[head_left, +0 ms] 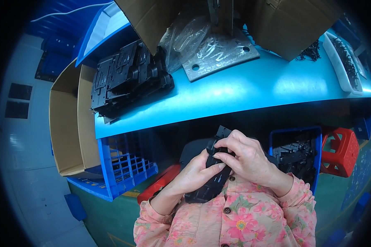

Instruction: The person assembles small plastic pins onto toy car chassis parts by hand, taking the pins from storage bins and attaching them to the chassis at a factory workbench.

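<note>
1. Right now the right hand curls over the top of a black plastic part, fingers bent and pressing on its upper end, close to the person's chest.
2. Beneath it, the left hand grips the same part from below, thumb laid along its face, fingers wrapped behind; both hands are closed on it.
3. The part is held in the air above the lap, below the edge of the blue table, so I judge this one piece is in mid-handling, not yet set down.
4. On the table, a stack of black parts lies at the left; whether these are finished or waiting cannot be told.
5. To the right below the table, a blue crate holds more black pieces, so much seems left or already sorted.
6. Farther out stand a cardboard box, a blue lattice crate, a red stool, and plastic bags on the table.
</note>
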